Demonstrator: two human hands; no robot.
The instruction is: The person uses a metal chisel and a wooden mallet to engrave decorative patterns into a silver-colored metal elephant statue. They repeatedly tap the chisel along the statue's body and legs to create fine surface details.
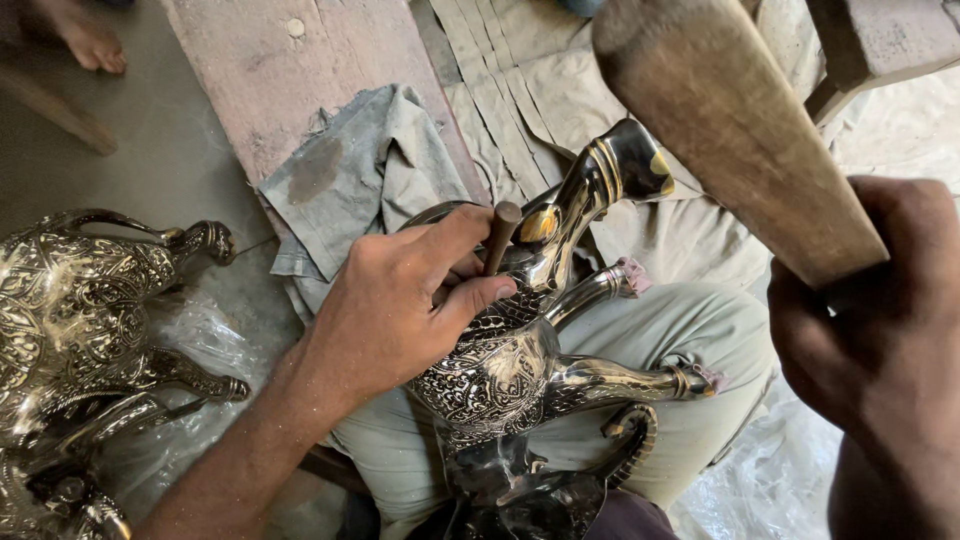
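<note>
At the centre of the frame the left hand (400, 305) pinches a short dark punch (501, 235) between thumb and forefinger, its tip set against the back of an engraved brass animal figure (520, 360) that lies across the person's lap on grey-green trousers (680, 330). The other fingers curl round the figure's body to steady it. At the right edge the right hand (880, 340) is closed round the handle of a wooden mallet (730, 120), whose thick head fills the upper right of the frame, raised well above the punch.

The risk, as I judge it, lies in the thumb and forefinger sitting just beside the punch's struck end: a blow landing off-centre could catch them. The figure rests on a soft lap rather than a firm bench, so it may roll or tip under a strike, and the punch could skid across the polished, curved metal and scar the pattern.

A crumpled grey cloth (370, 170) lies in the upper middle, and similar brass figures (90, 330) sit on clear plastic sheeting at the lower left. A bare foot (90, 40) shows at the top left corner.
</note>
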